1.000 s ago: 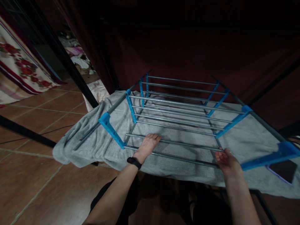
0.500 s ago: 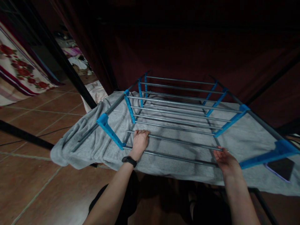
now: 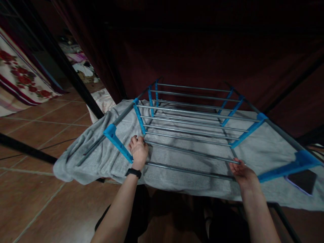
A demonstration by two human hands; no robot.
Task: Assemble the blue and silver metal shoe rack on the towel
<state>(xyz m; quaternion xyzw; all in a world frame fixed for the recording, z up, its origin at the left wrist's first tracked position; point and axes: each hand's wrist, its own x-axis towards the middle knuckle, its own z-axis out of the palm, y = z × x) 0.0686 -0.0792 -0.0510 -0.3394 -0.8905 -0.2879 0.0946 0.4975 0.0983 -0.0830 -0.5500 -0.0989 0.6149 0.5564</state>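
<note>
A rack of grey metal rods and blue plastic brackets (image 3: 117,143) lies on a grey blanket (image 3: 164,184). My left hand (image 3: 138,152), with a black band at the wrist, is closed over the left end of a loose-looking metal rod (image 3: 189,152). Its fingertips are near the left front bracket, and that rod end is hidden under them. At the other end, my right hand (image 3: 241,172) pinches the same rod, palm turned up. This rod runs above the front crossbar (image 3: 187,171), apart from the right front bracket (image 3: 286,167).
A phone (image 3: 302,180) lies on the blanket at the right, partly behind the bracket. Dark poles (image 3: 27,148) stand at the left. A dark red surface (image 3: 192,57) rises behind the rack. Tiled floor (image 3: 32,195) and a floral cloth (image 3: 24,77) show at left.
My left hand has slid left along the rod to its end, closer to the left front bracket. My right hand keeps its pinch in nearly the same place.
</note>
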